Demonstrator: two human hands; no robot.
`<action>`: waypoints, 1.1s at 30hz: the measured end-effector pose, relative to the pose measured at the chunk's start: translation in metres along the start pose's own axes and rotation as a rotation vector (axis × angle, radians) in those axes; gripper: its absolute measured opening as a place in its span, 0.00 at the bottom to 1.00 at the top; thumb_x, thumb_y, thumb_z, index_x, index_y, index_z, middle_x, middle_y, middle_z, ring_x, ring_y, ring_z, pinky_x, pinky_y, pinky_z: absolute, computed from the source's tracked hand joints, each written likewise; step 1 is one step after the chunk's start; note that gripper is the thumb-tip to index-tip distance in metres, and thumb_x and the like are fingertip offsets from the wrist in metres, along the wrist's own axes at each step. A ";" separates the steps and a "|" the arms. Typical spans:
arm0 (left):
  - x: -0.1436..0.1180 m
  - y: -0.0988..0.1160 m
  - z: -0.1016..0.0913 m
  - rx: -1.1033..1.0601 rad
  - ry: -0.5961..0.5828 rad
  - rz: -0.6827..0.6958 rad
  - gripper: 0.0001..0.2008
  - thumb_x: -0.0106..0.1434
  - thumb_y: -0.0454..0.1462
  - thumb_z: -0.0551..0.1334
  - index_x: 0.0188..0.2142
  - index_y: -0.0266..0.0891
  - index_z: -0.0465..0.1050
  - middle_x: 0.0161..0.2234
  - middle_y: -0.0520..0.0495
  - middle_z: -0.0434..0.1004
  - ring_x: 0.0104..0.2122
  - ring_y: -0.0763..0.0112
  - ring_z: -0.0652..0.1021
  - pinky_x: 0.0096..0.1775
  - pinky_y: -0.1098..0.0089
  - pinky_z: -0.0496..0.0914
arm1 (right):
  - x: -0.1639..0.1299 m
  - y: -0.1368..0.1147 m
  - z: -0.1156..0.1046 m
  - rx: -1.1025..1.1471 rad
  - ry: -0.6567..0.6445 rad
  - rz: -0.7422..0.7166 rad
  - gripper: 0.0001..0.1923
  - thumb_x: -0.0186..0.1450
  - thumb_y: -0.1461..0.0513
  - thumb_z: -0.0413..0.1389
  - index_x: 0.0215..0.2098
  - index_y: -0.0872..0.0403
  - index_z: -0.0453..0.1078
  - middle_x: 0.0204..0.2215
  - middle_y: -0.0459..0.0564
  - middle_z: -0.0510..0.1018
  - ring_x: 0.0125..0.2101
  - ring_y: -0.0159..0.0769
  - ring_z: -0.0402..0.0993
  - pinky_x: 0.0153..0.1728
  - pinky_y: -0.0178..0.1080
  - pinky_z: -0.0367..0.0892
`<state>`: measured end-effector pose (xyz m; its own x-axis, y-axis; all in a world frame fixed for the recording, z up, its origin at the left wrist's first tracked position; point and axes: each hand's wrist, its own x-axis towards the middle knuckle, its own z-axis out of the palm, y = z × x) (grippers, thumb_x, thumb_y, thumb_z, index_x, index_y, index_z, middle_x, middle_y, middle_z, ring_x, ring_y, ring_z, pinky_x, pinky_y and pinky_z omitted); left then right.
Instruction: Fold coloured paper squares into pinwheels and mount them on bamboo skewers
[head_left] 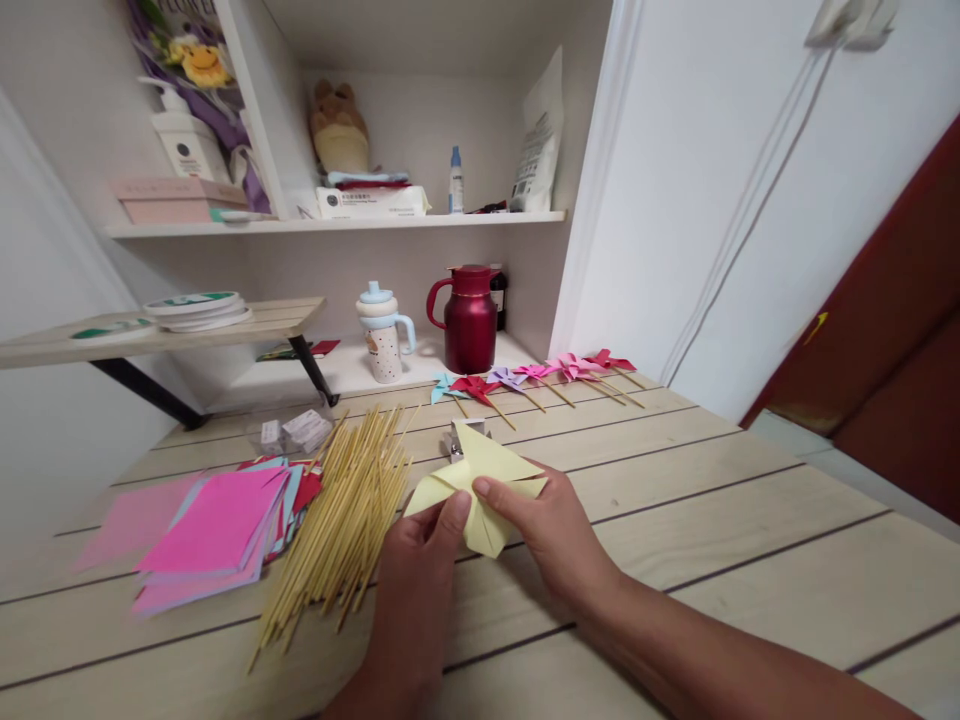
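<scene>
Both of my hands hold a pale yellow folded paper pinwheel (480, 478) just above the wooden table (750, 540). My left hand (420, 560) pinches its lower left flap between thumb and fingers. My right hand (551, 530) grips its right side with the thumb on top. A pile of thin bamboo sticks (341, 510) lies just left of my left hand. Behind the yellow paper a small metal stapler (459, 437) is partly hidden.
A stack of pink, blue and red paper squares (217, 525) lies at the left. Several finished pinwheels on sticks (540, 380) line the table's far edge. Behind stand a red jug (469, 318) and a spotted cup (384, 335). A small clear box (296, 432) sits near the sticks.
</scene>
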<state>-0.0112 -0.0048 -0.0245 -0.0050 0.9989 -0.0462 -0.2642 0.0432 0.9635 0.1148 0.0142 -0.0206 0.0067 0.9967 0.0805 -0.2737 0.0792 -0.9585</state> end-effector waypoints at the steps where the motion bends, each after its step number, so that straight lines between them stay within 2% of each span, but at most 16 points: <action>1: 0.000 0.000 0.001 -0.018 -0.003 0.007 0.17 0.58 0.46 0.67 0.42 0.37 0.82 0.39 0.43 0.85 0.40 0.58 0.82 0.47 0.62 0.72 | 0.000 0.001 0.000 0.012 0.008 0.002 0.19 0.54 0.56 0.67 0.40 0.59 0.78 0.33 0.53 0.83 0.30 0.40 0.77 0.32 0.40 0.72; 4: 0.000 0.002 0.003 -0.054 0.033 0.026 0.17 0.57 0.44 0.68 0.43 0.38 0.81 0.40 0.44 0.84 0.41 0.59 0.81 0.48 0.63 0.71 | 0.001 0.002 0.000 0.041 0.004 -0.004 0.18 0.55 0.57 0.67 0.40 0.58 0.78 0.33 0.52 0.83 0.30 0.40 0.77 0.33 0.39 0.72; 11: -0.001 0.003 0.002 -0.007 0.090 -0.010 0.17 0.57 0.45 0.68 0.41 0.38 0.82 0.35 0.45 0.85 0.37 0.61 0.82 0.45 0.65 0.72 | 0.001 0.001 -0.001 -0.008 0.005 -0.013 0.18 0.56 0.57 0.66 0.41 0.59 0.78 0.32 0.53 0.83 0.30 0.40 0.77 0.32 0.39 0.72; 18: 0.001 0.001 -0.001 0.114 0.160 0.038 0.16 0.55 0.45 0.69 0.39 0.38 0.83 0.36 0.44 0.85 0.40 0.56 0.82 0.47 0.63 0.71 | -0.001 0.000 0.000 -0.003 -0.012 0.002 0.17 0.56 0.57 0.67 0.40 0.58 0.78 0.33 0.52 0.83 0.31 0.40 0.77 0.34 0.39 0.71; 22: 0.001 0.004 -0.002 0.160 0.185 0.025 0.17 0.55 0.45 0.68 0.39 0.37 0.83 0.34 0.45 0.85 0.40 0.56 0.82 0.45 0.63 0.71 | -0.002 0.001 0.001 0.054 -0.088 0.004 0.17 0.57 0.55 0.66 0.41 0.58 0.77 0.33 0.53 0.83 0.33 0.41 0.77 0.37 0.40 0.70; 24: 0.000 0.006 -0.002 0.115 0.178 -0.015 0.18 0.53 0.46 0.69 0.38 0.36 0.83 0.32 0.44 0.85 0.37 0.56 0.82 0.42 0.64 0.72 | 0.000 0.002 0.000 0.087 -0.133 -0.006 0.18 0.61 0.53 0.63 0.43 0.56 0.76 0.34 0.52 0.82 0.33 0.40 0.76 0.37 0.40 0.69; 28: 0.003 0.010 -0.008 -0.017 0.199 -0.049 0.17 0.51 0.45 0.70 0.36 0.34 0.83 0.30 0.44 0.84 0.32 0.60 0.81 0.39 0.65 0.72 | 0.003 0.003 -0.004 0.051 -0.058 -0.048 0.18 0.67 0.49 0.55 0.48 0.51 0.71 0.38 0.50 0.81 0.37 0.39 0.75 0.41 0.41 0.68; 31: 0.008 0.014 -0.017 -0.123 0.229 -0.007 0.15 0.53 0.44 0.69 0.35 0.34 0.83 0.31 0.44 0.84 0.33 0.63 0.81 0.40 0.67 0.71 | 0.004 0.002 -0.008 -0.012 -0.061 -0.082 0.18 0.70 0.50 0.50 0.55 0.47 0.62 0.36 0.48 0.80 0.35 0.39 0.77 0.47 0.46 0.67; 33: 0.011 0.016 -0.024 -0.181 0.242 0.038 0.14 0.55 0.44 0.68 0.35 0.35 0.82 0.32 0.44 0.84 0.32 0.64 0.80 0.39 0.68 0.70 | 0.005 0.004 -0.011 -0.109 -0.093 -0.163 0.17 0.71 0.53 0.50 0.57 0.44 0.58 0.38 0.47 0.79 0.36 0.38 0.77 0.49 0.48 0.65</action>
<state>-0.0387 0.0069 -0.0157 -0.2420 0.9658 -0.0931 -0.4271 -0.0198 0.9040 0.1243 0.0192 -0.0268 -0.0476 0.9652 0.2573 -0.1702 0.2460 -0.9542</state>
